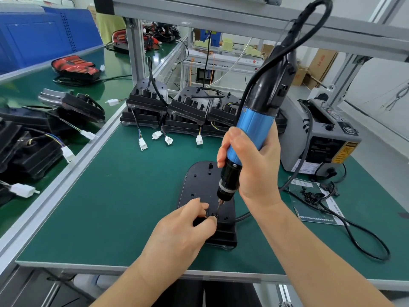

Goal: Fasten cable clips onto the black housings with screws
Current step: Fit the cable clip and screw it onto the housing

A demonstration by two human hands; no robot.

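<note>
Right hand [254, 167]: raised above the housing with the forearm coming in from the lower right. The fingers and thumb are wrapped round the blue grip of the electric screwdriver [254, 129], thumb on the left side of the barrel.
Electric screwdriver: held nearly upright, its top leaning to the right. The black chuck points down, and the bit [220, 204] comes down onto the spot beside the left fingertips. Its black power cord loops up from the top end.
Left hand [183, 227]: low over the near end of the housing, with the forearm reaching in from the bottom edge. The thumb and forefinger are curled in a pinch on the cable clip [213, 216], and the other fingers are tucked under.
Cable clip: small and black, on the near part of the housing right under the bit. Whether a screw sits in it cannot be made out.
Black housing [199, 185]: lies flat on the green bench mat [124, 196], directly in front of the person. A black cable [242, 217] leaves its right side.
Behind: a row of stacked housings [188, 109] with white connectors [199, 139] hanging forward.
Right: a grey tape dispenser [321, 134], and a pile of small black parts [309, 197] on a printed sheet.
</note>
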